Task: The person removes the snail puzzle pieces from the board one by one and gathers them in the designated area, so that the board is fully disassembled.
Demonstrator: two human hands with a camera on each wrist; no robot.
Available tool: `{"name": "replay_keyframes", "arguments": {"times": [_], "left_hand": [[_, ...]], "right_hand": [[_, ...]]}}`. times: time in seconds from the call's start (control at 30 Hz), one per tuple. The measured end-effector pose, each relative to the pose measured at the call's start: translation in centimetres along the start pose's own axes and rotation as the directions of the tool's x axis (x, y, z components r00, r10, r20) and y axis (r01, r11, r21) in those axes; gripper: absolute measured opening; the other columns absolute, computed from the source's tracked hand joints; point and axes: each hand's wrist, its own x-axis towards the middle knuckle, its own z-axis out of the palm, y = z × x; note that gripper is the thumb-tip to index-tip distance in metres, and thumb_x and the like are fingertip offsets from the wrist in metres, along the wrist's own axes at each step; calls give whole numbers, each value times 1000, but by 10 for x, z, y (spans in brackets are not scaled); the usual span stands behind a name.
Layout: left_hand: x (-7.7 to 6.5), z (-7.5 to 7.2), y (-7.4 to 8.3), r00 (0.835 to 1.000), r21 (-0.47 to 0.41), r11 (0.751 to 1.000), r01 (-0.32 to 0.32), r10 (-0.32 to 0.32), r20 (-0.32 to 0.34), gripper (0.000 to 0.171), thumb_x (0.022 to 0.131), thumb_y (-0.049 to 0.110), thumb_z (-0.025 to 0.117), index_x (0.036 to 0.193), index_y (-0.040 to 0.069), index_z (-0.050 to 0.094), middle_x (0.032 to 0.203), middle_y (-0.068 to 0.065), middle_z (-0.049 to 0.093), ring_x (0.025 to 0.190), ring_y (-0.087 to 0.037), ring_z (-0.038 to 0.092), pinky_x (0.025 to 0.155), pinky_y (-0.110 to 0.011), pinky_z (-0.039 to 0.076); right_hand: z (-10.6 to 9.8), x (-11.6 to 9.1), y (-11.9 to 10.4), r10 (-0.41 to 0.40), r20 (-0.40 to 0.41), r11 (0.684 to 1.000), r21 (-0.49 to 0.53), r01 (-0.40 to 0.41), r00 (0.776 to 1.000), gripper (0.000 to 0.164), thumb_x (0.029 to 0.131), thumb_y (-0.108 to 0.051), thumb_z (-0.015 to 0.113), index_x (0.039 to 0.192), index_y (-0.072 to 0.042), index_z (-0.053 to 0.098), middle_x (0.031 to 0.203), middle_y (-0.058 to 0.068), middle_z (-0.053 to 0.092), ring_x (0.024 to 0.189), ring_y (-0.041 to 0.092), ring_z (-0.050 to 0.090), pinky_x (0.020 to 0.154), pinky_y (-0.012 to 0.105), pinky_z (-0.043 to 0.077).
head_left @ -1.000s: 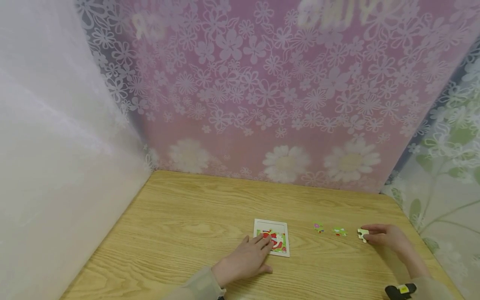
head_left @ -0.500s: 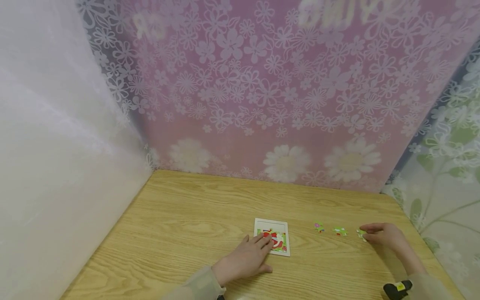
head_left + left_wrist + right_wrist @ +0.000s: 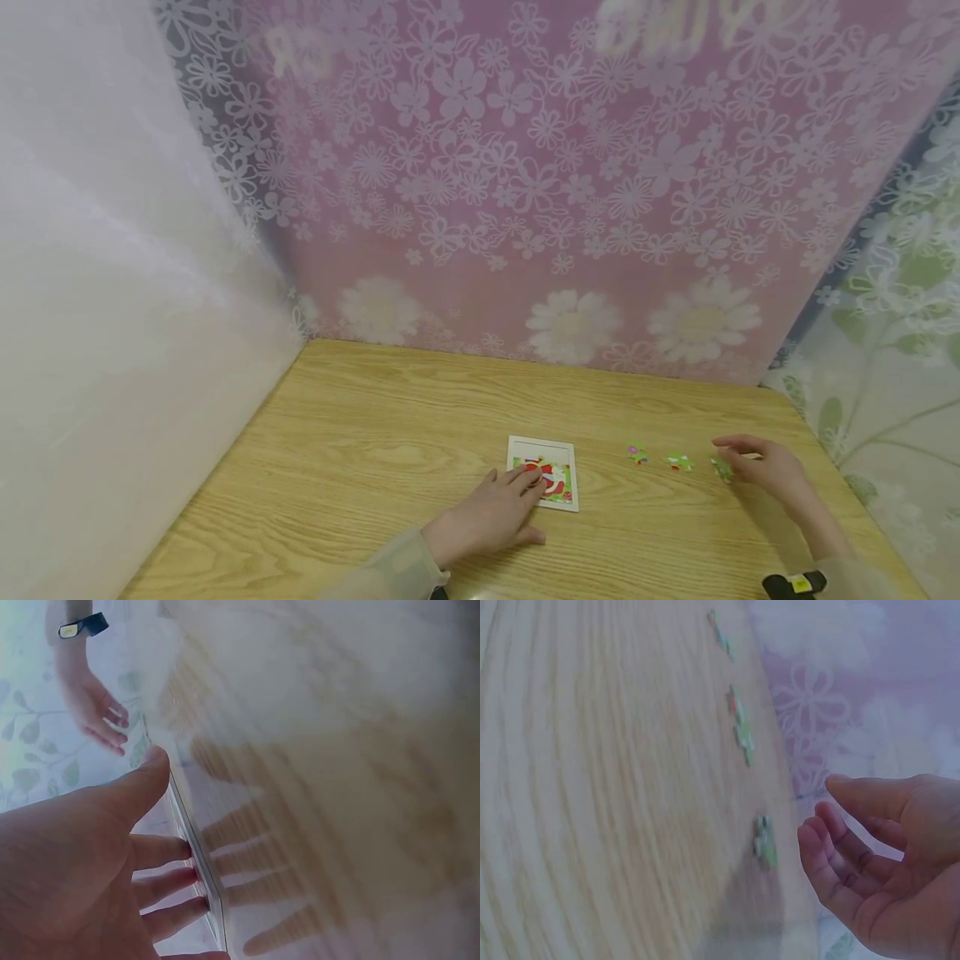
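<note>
A white-framed jigsaw board [image 3: 543,443] lies on the table, its lower part filled with a red, white and green picture. My left hand [image 3: 491,515] rests on it with extended fingers, covering part of the picture. In the left wrist view the fingertips of the left hand [image 3: 82,862] touch the board's surface. At the right, my right hand [image 3: 772,473] hovers beside a green jigsaw piece [image 3: 722,469]. The right wrist view has the right hand [image 3: 892,862] apart from that jigsaw piece [image 3: 765,841], fingers loosely bent and holding nothing.
Two more jigsaw pieces lie in a row between board and right hand: a green-and-white piece [image 3: 680,461] and one with a pink flower [image 3: 637,454]. The wooden table [image 3: 390,417] meets a flowered pink curtain [image 3: 480,208] behind and a pale sheet [image 3: 150,292] at left.
The right hand turned the rightmost jigsaw piece from its pale side to its green side, then let it go and lifted slightly away. The left hand stayed on the board.
</note>
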Motion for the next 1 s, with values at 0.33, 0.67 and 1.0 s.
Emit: {"name": "replay_keyframes", "arguments": {"times": [0.33, 0.67, 1.0], "left_hand": [[-3, -2, 3, 999, 30, 1000, -8, 9, -36, 74, 97, 62, 52, 152, 12, 47, 155, -5, 42, 144, -22, 42, 110, -52, 42], [-6, -4, 8, 1000, 35, 999, -11, 12, -24, 71, 99, 60, 49, 150, 12, 49, 158, -8, 43, 144, -22, 42, 113, -52, 39], [-6, -4, 12, 998, 83, 997, -11, 16, -59, 71, 98, 62, 50, 150, 14, 50, 155, -4, 47, 142, -19, 44, 112, -48, 42]], "right_hand": [[8, 1, -46, -58, 5, 997, 58, 57, 998, 48, 105, -33, 58, 138, 2, 59, 128, 28, 63, 88, 15, 71, 74, 36, 61], [33, 15, -101, -175, 57, 973, 165, 163, 983, 43, 104, -31, 59, 136, -3, 61, 129, 26, 62, 94, 10, 68, 80, 35, 60], [69, 30, -141, -261, 132, 944, 243, 224, 956, 36, 101, -26, 64, 131, -6, 67, 128, 23, 66, 105, 36, 69, 84, 42, 60]]}}
